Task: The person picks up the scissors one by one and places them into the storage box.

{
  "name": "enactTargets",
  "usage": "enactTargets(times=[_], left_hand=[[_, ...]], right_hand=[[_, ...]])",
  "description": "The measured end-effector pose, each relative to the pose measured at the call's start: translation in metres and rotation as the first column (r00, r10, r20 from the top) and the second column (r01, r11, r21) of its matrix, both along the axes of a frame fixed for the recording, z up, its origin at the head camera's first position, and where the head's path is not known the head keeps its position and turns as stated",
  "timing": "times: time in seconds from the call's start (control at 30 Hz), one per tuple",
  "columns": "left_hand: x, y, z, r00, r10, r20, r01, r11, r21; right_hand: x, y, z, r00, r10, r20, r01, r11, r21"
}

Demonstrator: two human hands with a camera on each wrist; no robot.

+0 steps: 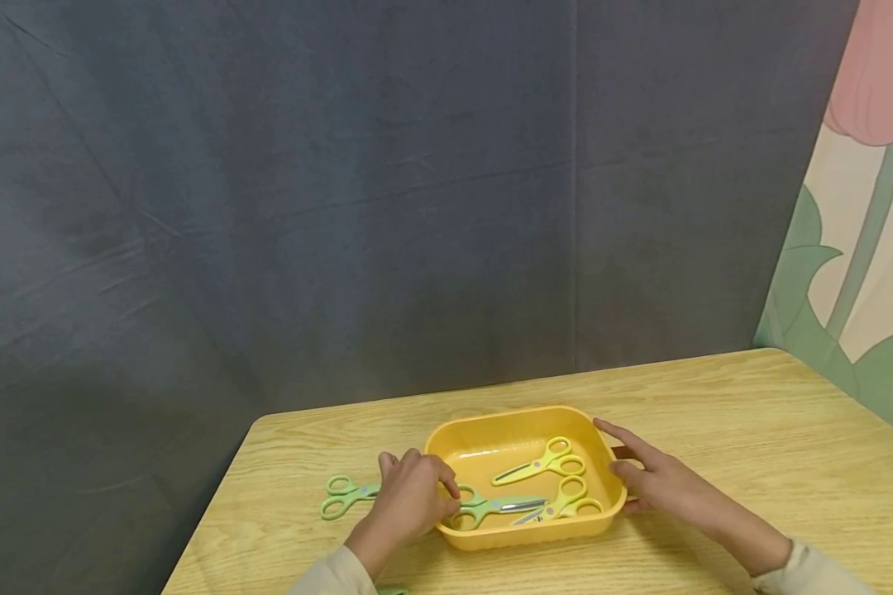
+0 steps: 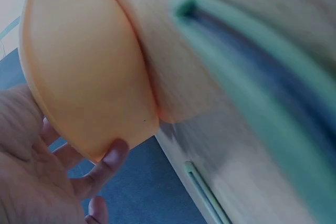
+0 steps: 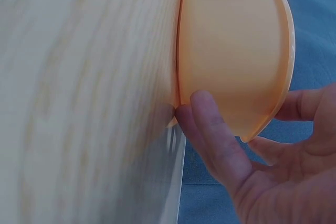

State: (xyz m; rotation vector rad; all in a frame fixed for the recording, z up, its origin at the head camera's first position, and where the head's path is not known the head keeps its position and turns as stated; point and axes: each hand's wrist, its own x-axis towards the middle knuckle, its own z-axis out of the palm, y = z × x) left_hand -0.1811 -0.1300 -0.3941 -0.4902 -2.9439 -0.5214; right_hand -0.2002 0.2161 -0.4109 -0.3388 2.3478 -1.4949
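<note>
A yellow plastic tray (image 1: pixel 506 537) stands on the wooden table between my hands. My left hand (image 1: pixel 411 497) reaches over its left rim, with thumb and forefinger at the handle of green scissors (image 1: pixel 491 504) lying inside. In the left wrist view one finger (image 2: pixel 116 153) rests on the tray's outer wall. My right hand (image 1: pixel 670 487) holds the right end, thumb by the rim and fingers on the outside wall (image 3: pixel 231 51). Two yellow scissors (image 1: pixel 539 463) also lie in the tray, one partly under the green blades.
Another pair of green scissors (image 1: pixel 342 496) lies on the table left of the tray, its blades hidden by my left hand. Close to the left wrist camera is a blurred green-edged object (image 2: pixel 252 77). A dark cloth (image 1: pixel 417 207) hangs behind the table (image 1: pixel 752 405).
</note>
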Motion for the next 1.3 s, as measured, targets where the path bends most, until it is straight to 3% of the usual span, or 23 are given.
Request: enactTargets(times=[0.1, 0.23, 0.47, 0.63, 0.8, 1.03, 1.3], left_hand=[[0.001, -0.003, -0.003, 0.999, -0.012, -0.052, 0.012, 1.000, -0.001], [0.003, -0.012, 0.001, 0.995, -0.007, -0.098, 0.016, 0.996, 0.083], [0.009, -0.052, 0.019, 0.984, 0.126, -0.127, -0.086, 0.955, 0.283], [0.012, -0.089, 0.026, 0.969, 0.236, -0.075, -0.193, 0.909, 0.370], [0.013, -0.118, 0.025, 0.959, 0.283, -0.006, -0.255, 0.872, 0.418], [0.006, -0.150, 0.016, 0.942, 0.334, 0.029, -0.316, 0.856, 0.409], [-0.008, -0.165, -0.003, 0.946, 0.294, 0.134, -0.323, 0.864, 0.387]], right_hand=[[0.001, -0.001, -0.001, 1.000, -0.006, -0.003, 0.006, 1.000, -0.003], [0.003, -0.002, 0.000, 1.000, -0.020, 0.002, 0.020, 1.000, -0.012], [0.003, -0.004, 0.002, 1.000, -0.008, 0.003, 0.008, 1.000, -0.027], [0.004, -0.005, 0.002, 0.999, -0.033, 0.014, 0.033, 0.999, -0.019], [0.005, -0.006, 0.003, 0.999, -0.049, 0.010, 0.049, 0.999, 0.010], [0.002, -0.011, 0.002, 0.999, -0.040, 0.001, 0.040, 0.999, 0.004], [0.003, -0.008, -0.001, 0.998, -0.057, 0.022, 0.056, 0.998, 0.005]])
